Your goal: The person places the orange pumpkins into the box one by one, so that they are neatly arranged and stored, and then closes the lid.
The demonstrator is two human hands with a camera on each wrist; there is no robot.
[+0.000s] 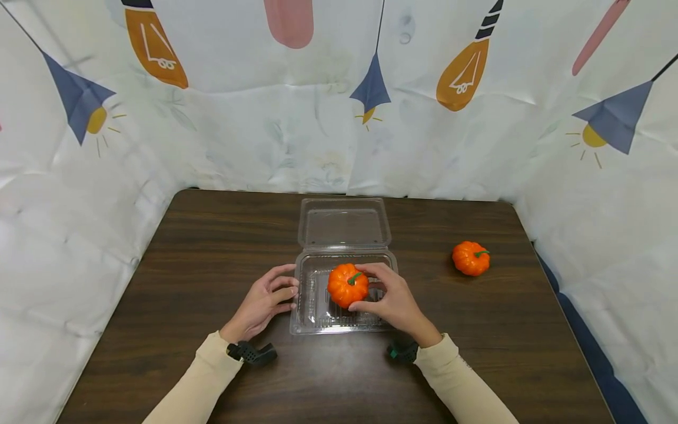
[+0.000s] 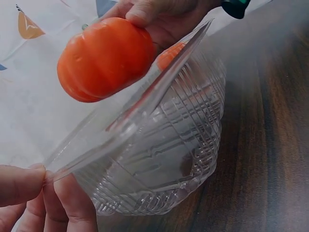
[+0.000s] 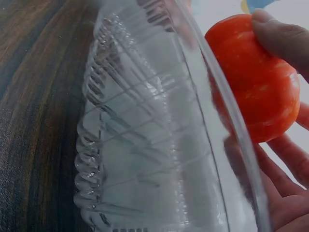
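Plastic box [image 1: 316,297], lid [image 1: 344,222] open, orange pumpkin [image 1: 343,288] held above

My left sleeve [image 1: 203,377] and right sleeve [image 1: 461,383] are long and pale cream, ending above bare fingers [image 2: 73,200]. At the wrists, I wear a black left camera [image 1: 259,354] and a dark right camera [image 1: 405,350], the latter marked green.

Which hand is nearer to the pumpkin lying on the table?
Right: the right hand is left of that pumpkin, holding another pumpkin; the left hand, farther left, pinches the rim of the container.
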